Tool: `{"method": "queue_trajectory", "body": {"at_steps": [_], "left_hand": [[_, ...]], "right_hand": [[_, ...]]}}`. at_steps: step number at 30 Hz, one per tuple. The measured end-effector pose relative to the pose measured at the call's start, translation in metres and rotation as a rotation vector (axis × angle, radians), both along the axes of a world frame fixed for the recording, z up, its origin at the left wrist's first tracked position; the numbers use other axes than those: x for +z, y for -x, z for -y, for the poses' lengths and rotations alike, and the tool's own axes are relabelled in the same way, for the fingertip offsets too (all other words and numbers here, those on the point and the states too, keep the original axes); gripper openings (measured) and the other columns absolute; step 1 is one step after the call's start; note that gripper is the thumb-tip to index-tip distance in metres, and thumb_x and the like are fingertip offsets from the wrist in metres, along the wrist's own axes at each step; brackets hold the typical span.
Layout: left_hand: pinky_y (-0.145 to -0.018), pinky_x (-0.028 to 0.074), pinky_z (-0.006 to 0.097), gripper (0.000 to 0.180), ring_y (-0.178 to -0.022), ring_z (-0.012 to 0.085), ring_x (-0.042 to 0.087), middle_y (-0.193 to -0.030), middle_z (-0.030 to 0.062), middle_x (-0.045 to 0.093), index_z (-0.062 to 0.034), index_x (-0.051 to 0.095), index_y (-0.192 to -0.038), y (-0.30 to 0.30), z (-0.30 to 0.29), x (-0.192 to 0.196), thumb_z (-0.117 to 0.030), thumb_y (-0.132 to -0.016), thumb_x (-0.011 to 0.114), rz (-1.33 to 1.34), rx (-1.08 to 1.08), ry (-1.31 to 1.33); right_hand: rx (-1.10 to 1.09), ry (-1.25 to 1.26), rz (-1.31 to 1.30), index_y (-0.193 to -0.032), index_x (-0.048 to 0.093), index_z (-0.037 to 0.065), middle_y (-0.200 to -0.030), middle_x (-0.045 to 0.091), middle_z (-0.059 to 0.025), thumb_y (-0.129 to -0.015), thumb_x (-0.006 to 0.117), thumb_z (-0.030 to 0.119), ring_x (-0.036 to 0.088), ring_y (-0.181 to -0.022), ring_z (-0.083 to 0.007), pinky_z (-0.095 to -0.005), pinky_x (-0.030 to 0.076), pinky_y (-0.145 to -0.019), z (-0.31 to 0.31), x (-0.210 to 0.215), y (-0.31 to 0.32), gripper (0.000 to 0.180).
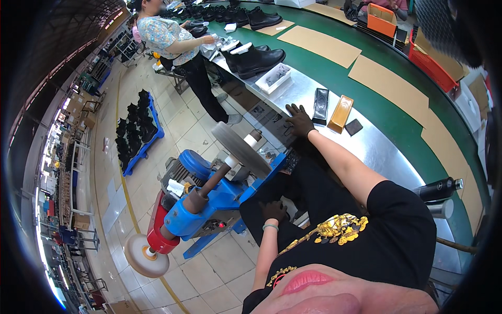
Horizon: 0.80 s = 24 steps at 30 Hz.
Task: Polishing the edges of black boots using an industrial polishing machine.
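Observation:
My right hand point(300, 121), in a dark glove, rests with its fingers spread on the near edge of a metal worktop point(374, 146). Just beyond it lie a black block point(321, 104), an amber block point(341, 113) and a small dark square pad point(354, 127). My left hand point(273, 210), also gloved, lies low on my dark-clothed leg with the fingers apart. Neither hand holds anything. Between my left hand and the aisle stands a blue buffing machine point(191, 217), with a grey wheel point(240, 149) at one end and a pale wheel point(146, 256) at the other.
Black boots point(261, 62) and a white tray point(273, 78) stand farther along the worktop. Behind runs a green conveyor point(314, 29) with cardboard sheets point(389, 89). A co-worker point(170, 44) handles something at far left. A blue pallet point(144, 149) carries black footwear. A bottle point(439, 189) sits at right.

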<state>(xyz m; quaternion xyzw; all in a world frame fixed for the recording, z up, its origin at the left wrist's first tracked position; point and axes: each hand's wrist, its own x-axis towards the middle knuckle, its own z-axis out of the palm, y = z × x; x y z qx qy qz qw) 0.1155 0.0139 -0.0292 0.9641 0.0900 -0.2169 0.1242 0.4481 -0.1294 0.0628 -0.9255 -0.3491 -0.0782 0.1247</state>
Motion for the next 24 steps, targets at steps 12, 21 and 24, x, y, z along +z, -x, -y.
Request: {"method": "queue_trajectory", "body": {"at_steps": [12, 21, 24], "left_hand": [[-0.109, 0.011, 0.062, 0.044, -0.113, 0.0269, 0.056, -0.119, 0.0077, 0.062, -0.0185, 0.062, -0.119, 0.001, 0.0, 0.001, -0.045, -0.086, 0.049, -0.002, -0.012, -0.022], [-0.109, 0.01, 0.062, 0.044, -0.113, 0.0267, 0.056, -0.12, 0.0072, 0.062, -0.0187, 0.061, -0.12, 0.001, -0.001, -0.002, -0.045, -0.087, 0.049, -0.003, -0.013, -0.023], [-0.109, 0.01, 0.062, 0.044, -0.113, 0.0266, 0.056, -0.119, 0.0073, 0.062, -0.0191, 0.062, -0.119, -0.001, 0.0, -0.001, -0.045, -0.086, 0.049, -0.005, -0.015, -0.024]], "right_hand": [[-0.008, 0.031, -0.009, -0.105, 0.07, 0.019, -0.147, 0.032, -0.0136, -0.062, 0.072, 0.022, 0.025, -0.138, -0.0321, -0.0499, 0.018, -0.113, -0.003, 0.0, 0.0, 0.044], [0.0, 0.035, 0.0, -0.105, 0.07, 0.018, -0.145, 0.033, -0.0141, -0.063, 0.07, 0.023, 0.026, -0.137, -0.032, -0.0498, 0.019, -0.112, -0.001, 0.006, 0.003, 0.042], [-0.003, 0.035, -0.002, -0.104, 0.07, 0.018, -0.145, 0.033, -0.0144, -0.064, 0.069, 0.021, 0.026, -0.137, -0.0321, -0.0497, 0.019, -0.112, 0.001, 0.007, 0.003, 0.041]]}}
